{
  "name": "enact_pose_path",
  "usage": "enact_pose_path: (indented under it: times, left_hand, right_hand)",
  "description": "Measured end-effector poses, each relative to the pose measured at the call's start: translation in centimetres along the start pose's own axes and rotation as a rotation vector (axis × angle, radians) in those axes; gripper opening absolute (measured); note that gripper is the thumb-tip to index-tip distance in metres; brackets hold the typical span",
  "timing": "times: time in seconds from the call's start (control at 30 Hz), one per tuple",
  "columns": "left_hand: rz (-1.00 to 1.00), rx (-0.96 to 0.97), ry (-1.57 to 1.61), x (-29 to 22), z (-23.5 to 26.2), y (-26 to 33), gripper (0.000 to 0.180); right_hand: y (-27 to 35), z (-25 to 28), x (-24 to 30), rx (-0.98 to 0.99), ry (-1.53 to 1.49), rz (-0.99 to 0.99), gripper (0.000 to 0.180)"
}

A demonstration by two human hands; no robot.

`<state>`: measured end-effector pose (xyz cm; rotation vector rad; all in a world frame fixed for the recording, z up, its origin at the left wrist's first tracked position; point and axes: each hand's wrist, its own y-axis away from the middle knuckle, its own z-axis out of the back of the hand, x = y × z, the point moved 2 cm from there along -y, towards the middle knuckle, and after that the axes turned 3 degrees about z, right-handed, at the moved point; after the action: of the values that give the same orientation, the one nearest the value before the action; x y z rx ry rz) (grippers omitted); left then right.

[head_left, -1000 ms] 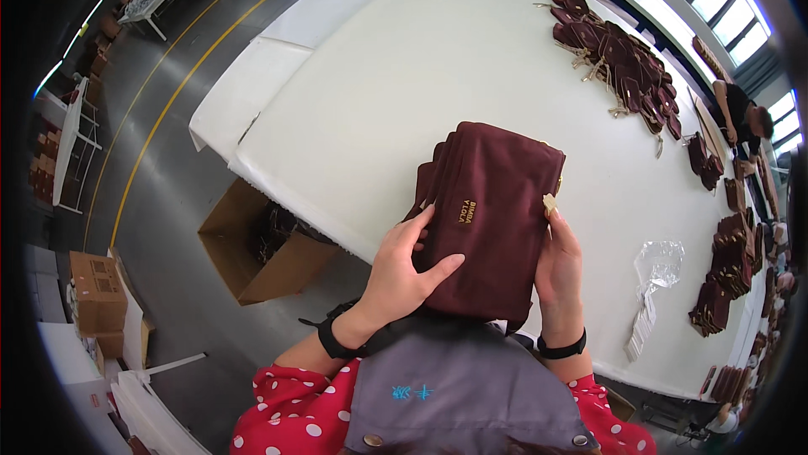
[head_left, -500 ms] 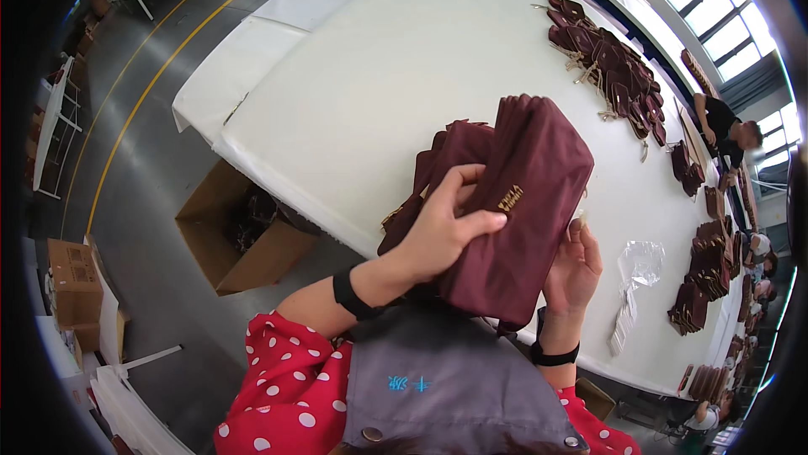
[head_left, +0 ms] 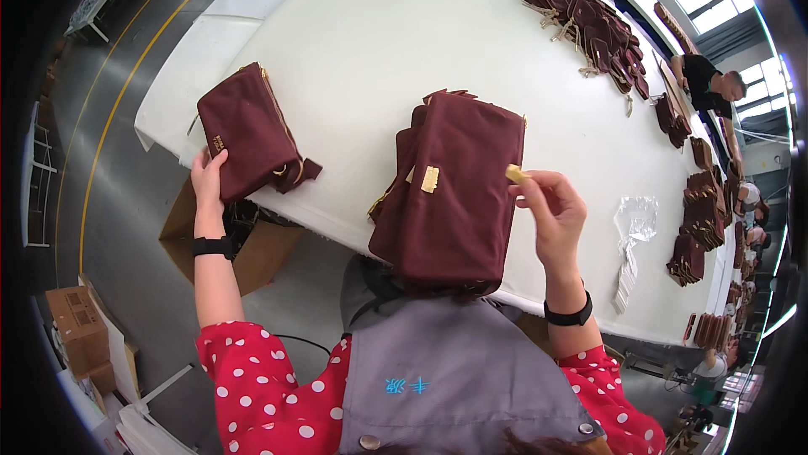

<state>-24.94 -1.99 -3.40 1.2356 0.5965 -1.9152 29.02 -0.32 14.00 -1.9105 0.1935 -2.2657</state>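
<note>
From where I stand, the person's left hand (head_left: pixel 208 179) is stretched out to the side, fingers closed on the lower corner of a dark maroon fabric pouch with a gold zip (head_left: pixel 244 142), which lies flat at the near left edge of the long white worktable (head_left: pixel 379 42), well apart from the rest. Right in front of the person sits a stack of the same maroon fabric pouches (head_left: pixel 454 190), leaning against the table edge and the grey apron (head_left: pixel 454 379). The right hand (head_left: pixel 551 211) hovers just beside the stack's upper right corner, thumb and forefinger pinched on a small gold zip pull (head_left: pixel 513 174). I would judge the work early on: a single pouch set to one side, a thick stack in front not yet gone through. Farther up the table lie a heap of maroon pieces with gold pulls (head_left: pixel 585 21) and more piles along the right edge, beside a crumpled clear plastic bag (head_left: pixel 633 228). An open cardboard box (head_left: pixel 244 240) stands on the floor beneath the set-aside pouch.
</note>
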Motion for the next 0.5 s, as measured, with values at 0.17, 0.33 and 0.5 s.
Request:
enact_pose_path:
  times: [0.17, 0.33, 0.5]
  left_hand:
    - [-0.322, 0.419, 0.322, -13.8, -4.6, 16.6, 0.015]
    - [-0.289, 0.766, 0.141, -16.7, -8.5, 27.3, 0.030]
    - [-0.172, 0.709, 0.235, -16.2, -9.7, 28.2, 0.022]
  right_hand:
    - [-1.6, -4.6, 0.4, 0.201, 0.498, 0.537, 0.009]
    - [-2.4, -6.9, 0.7, 0.280, 0.683, 0.727, 0.011]
    - [-1.7, -7.6, -0.3, 0.395, 0.741, 0.823, 0.013]
